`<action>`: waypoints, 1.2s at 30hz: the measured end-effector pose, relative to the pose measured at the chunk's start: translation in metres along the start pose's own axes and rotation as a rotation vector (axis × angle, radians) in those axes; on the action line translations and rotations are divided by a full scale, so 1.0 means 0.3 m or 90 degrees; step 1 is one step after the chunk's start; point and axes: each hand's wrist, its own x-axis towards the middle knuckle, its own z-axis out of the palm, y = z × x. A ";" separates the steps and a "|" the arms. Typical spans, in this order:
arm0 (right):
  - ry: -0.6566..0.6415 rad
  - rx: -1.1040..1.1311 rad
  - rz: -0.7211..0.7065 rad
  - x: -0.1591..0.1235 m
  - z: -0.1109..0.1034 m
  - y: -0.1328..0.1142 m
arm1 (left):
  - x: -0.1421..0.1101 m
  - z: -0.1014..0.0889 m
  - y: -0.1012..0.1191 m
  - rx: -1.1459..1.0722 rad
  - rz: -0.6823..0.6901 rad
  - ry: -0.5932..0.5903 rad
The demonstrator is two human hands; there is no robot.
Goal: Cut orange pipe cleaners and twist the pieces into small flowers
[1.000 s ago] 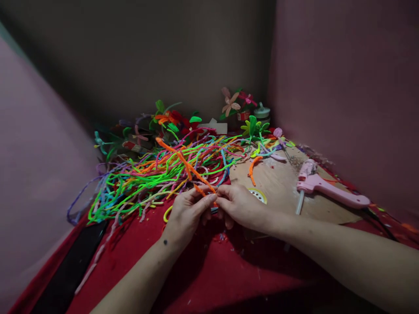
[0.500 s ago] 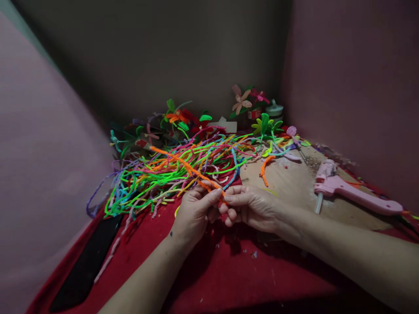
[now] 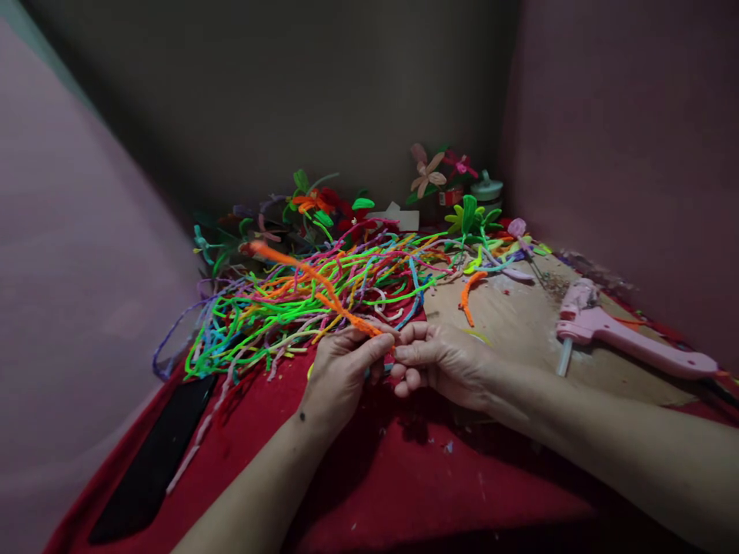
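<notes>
- Center of frame: L hand (image 3: pixel 340 369) and R hand (image 3: pixel 447 365), both bare, meet over a red cloth (image 3: pixel 369 477), fingertips nearly touching.
- The orange stem (image 3: pixel 359 322), fuzzy & thin, runs diagonally: far end at upper L of the hands, near end down at the fingertips. Its long axis points up & L, away from the wearer.
- Partway along, a shorter strand forks off the orange stem, making a narrow V that opens to the upper L.
- L hand is nearer to most of the length; it grips the orange stem btwn thumb & fingers, just short of the near end.
- R hand pinches the near end w/ thumb & forefinger, other fingers curled; exact tip is hidden by the fingers.
- So the orange stem lies beyond & L of the grip, raised over the pile (image 3: pixel 277 308), a tangle of multicolored stems at center L.
- R of center: a tan board (image 3: pixel 508 323) w/ an orange bit (image 3: pixel 468 298), curved, plus a pink glue gun (image 3: pixel 629 338) lying beyond R forearm.
- Partly hidden behind R hand: a yellow rim (image 3: pixel 478 336); can't tell what it belongs to.
- Lower L: a flat black strip (image 3: pixel 155 454).
- Back, upper center: fuzzy flowers (image 3: pixel 428 173) beside a lidded jar (image 3: pixel 486 188).
</notes>
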 end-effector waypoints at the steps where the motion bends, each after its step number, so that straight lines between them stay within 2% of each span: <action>1: 0.006 -0.011 -0.002 0.000 0.000 0.000 | 0.000 -0.001 0.004 0.015 0.006 -0.001; 7: -0.034 -0.005 0.025 0.002 -0.004 -0.006 | 0.004 -0.021 0.004 0.025 0.036 -0.034; 11: -0.042 0.000 0.047 0.002 -0.004 -0.012 | 0.008 -0.027 -0.004 -0.002 0.009 -0.041; 14: -0.021 -0.018 0.042 -0.002 0.001 -0.016 | 0.008 -0.022 0.004 -0.044 0.002 -0.025; 19: -0.010 -0.058 0.043 -0.005 0.006 -0.014 | 0.006 -0.018 0.023 -0.060 0.015 0.047; 25: -0.075 -0.065 0.080 -0.004 -0.001 -0.015 | 0.009 -0.031 0.013 -0.053 -0.003 0.014; 31: 0.020 -0.138 0.026 -0.014 0.012 -0.022 | 0.007 -0.031 0.012 -0.066 -0.034 -0.012; 36: 0.020 -0.187 0.013 -0.020 0.017 -0.019 | 0.002 -0.033 0.020 -0.043 -0.053 0.029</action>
